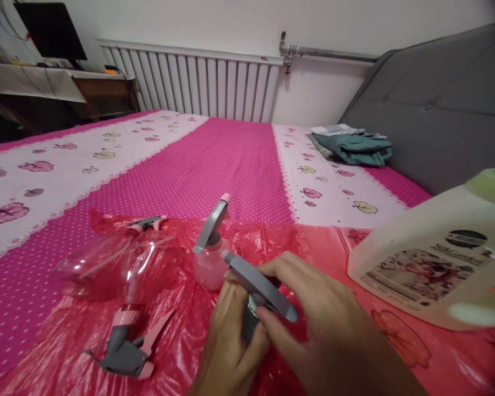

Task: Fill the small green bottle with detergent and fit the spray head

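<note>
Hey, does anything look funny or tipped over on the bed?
Yes, two big clear spray bottles lie on their sides on the red plastic sheet, while a small spray bottle beside them stands upright. I see no spill.

I've got one small spray bottle [251, 325], lower centre of frame. Spray head [264, 285]: grey, long, narrow, smooth back; nozzle [228, 257] end toward upper left, rear end slanting to lower right. Body below is greenish, shiny band at the neck, mostly covered by my fingers, so fill level and exact tilt can't be read. My left hand [226, 335] wraps the body; my right hand [324, 308] has thumb and forefinger around the head. Can't tell whether the head sits fully tight.
</note>
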Demonstrator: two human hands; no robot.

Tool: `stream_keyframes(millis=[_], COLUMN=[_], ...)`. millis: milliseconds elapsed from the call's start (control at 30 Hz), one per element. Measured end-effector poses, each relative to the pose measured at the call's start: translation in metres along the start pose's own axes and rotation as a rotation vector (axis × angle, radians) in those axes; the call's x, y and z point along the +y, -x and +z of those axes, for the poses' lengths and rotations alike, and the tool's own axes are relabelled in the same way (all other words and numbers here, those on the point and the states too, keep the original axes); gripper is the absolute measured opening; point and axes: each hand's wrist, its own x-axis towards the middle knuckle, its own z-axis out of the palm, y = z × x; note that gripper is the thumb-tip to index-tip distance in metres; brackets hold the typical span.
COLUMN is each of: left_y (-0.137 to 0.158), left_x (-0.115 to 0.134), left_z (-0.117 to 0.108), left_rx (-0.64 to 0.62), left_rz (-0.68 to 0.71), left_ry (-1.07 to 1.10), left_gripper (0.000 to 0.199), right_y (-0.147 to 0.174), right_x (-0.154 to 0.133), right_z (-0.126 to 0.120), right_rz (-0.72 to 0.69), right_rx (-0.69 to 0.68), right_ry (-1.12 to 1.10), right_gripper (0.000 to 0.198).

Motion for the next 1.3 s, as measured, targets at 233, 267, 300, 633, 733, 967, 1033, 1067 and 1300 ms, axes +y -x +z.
stream_keyframes(millis=[233,267,300,633,733,967,1033,1067,1300], left_y=[0.010,0.010,0.010,0.006,0.011,0.012,0.010,0.008,0.003], left_x=[-0.010,-0.010,-0.009,-0.004,-0.012,-0.030,-0.031,-0.031,-0.021], left_z=[-0.002,-0.002,-0.002,0.000,0.002,0.003,0.001,0.000,0.000], left_rx=[-0.062,-0.041,-0.015,0.082,0.114,0.099,0.083,0.067,0.047], left_rz=[0.012,0.008,0.001,-0.036,-0.081,-0.004,0.005,0.011,0.035], left_ry=[-0.102,-0.103,-0.103,-0.073,-0.082,-0.221,-0.257,-0.267,-0.166], left_gripper=[0.046,0.048,0.049,0.044,0.045,0.044,0.040,0.038,0.043], right_y=[0.005,0.004,0.003,-0.007,-0.007,-0.008,-0.008,-0.008,-0.001], right_x=[0.001,0.001,0.001,0.019,0.018,0.006,0.004,0.002,0.000], right_z=[0.000,-0.002,-0.003,0.017,0.016,0.005,0.002,0.001,-0.007], right_rz=[-0.064,-0.072,-0.075,-0.224,-0.243,-0.141,-0.150,-0.151,-0.129], right_rx=[0.060,0.048,0.032,0.141,0.094,0.042,0.043,0.034,-0.022], right_ry=[-0.023,-0.022,-0.022,-0.128,-0.133,-0.160,-0.171,-0.175,-0.139], right_gripper=[0.024,0.021,0.019,0.021,0.020,0.036,0.039,0.039,0.032])
